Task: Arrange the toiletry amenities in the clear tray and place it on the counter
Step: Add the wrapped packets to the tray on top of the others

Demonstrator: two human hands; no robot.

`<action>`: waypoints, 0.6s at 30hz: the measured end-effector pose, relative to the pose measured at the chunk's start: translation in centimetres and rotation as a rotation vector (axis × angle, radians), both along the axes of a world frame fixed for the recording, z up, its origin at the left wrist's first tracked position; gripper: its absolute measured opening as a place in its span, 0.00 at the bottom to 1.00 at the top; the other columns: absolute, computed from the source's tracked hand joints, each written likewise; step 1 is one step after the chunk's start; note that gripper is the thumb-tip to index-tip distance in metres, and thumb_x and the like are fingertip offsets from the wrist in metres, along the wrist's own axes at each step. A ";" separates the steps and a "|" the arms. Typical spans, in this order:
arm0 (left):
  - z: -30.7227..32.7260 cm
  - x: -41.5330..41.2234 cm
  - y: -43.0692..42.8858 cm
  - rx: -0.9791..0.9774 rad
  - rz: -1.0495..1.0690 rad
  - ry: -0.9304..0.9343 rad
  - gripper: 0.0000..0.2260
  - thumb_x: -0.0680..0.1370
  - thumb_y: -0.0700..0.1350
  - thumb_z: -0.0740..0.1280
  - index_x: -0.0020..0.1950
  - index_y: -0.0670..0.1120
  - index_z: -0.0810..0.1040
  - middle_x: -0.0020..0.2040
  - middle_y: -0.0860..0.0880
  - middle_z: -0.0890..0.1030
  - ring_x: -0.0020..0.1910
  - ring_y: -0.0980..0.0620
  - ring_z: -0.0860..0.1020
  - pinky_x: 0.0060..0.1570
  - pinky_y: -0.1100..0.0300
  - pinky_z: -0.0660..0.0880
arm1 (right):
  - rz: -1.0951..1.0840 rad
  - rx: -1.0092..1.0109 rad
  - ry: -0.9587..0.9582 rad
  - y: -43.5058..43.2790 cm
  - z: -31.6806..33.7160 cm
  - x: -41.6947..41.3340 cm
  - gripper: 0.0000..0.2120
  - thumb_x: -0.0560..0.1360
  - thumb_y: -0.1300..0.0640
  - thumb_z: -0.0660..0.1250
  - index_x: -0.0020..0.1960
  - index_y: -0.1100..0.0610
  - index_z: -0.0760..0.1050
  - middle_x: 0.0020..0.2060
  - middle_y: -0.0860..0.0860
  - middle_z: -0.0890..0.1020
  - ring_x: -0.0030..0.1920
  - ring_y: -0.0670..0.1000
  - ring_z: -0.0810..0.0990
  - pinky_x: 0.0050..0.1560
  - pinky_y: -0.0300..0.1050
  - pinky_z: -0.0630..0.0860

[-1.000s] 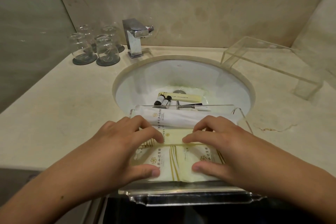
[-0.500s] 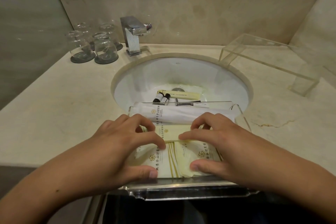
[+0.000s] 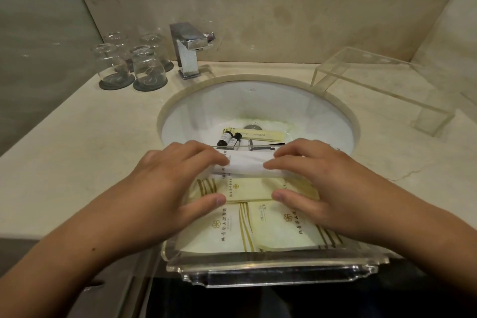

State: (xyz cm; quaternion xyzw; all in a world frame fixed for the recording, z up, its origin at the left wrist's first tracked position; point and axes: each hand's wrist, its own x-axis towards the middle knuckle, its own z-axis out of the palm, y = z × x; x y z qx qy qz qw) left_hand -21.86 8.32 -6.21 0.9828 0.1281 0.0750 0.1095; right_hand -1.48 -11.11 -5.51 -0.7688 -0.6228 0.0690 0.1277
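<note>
A clear tray (image 3: 278,270) rests over the sink's front edge. Pale yellow packets (image 3: 281,230) lie side by side in its near half. A smaller yellow packet (image 3: 247,190) lies across them, and a white wrapped packet (image 3: 246,164) sits behind it. My left hand (image 3: 178,183) and my right hand (image 3: 320,183) each pinch these two packets between fingers and thumb, from the left and the right end. In the sink basin (image 3: 258,100) beyond lie two small dark bottles (image 3: 229,140), a razor (image 3: 260,147) and a long yellow packet (image 3: 260,134).
Upturned glasses (image 3: 148,70) on dark coasters stand at the back left beside the chrome faucet (image 3: 189,50). A clear acrylic riser (image 3: 382,85) stands on the counter (image 3: 77,142) at the back right. A mirror runs along the top.
Both hands have slid away from me, off the near yellow packets, onto the small yellow packet and the white one behind it. The tray has stayed in place.
</note>
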 end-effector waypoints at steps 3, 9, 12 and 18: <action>-0.3 0.5 0.3 0.038 0.026 0.023 0.25 0.75 0.70 0.54 0.69 0.65 0.68 0.66 0.67 0.70 0.64 0.62 0.71 0.61 0.58 0.66 | -0.002 -0.037 0.000 0.6 -0.4 0.0 0.25 0.77 0.34 0.57 0.73 0.37 0.68 0.70 0.34 0.66 0.71 0.39 0.65 0.70 0.44 0.68; -0.6 0.4 0.3 0.019 0.056 0.025 0.22 0.75 0.69 0.55 0.67 0.65 0.70 0.62 0.66 0.71 0.59 0.62 0.73 0.60 0.56 0.69 | 0.023 -0.040 0.021 1.2 -0.9 0.2 0.25 0.79 0.38 0.60 0.76 0.38 0.65 0.75 0.35 0.65 0.75 0.37 0.61 0.76 0.47 0.62; -0.7 0.5 0.4 0.007 0.063 0.016 0.23 0.75 0.69 0.55 0.68 0.65 0.70 0.62 0.66 0.71 0.59 0.63 0.72 0.61 0.56 0.69 | 0.032 -0.044 0.022 1.3 -1.1 0.6 0.26 0.79 0.38 0.59 0.76 0.37 0.63 0.75 0.33 0.65 0.75 0.36 0.60 0.76 0.47 0.62; -0.3 1.0 0.4 0.009 0.062 -0.025 0.22 0.76 0.68 0.55 0.67 0.65 0.70 0.60 0.66 0.71 0.57 0.63 0.71 0.58 0.57 0.67 | 0.040 0.052 0.022 1.4 -0.8 0.9 0.25 0.78 0.38 0.58 0.74 0.39 0.69 0.72 0.34 0.69 0.72 0.35 0.65 0.74 0.40 0.63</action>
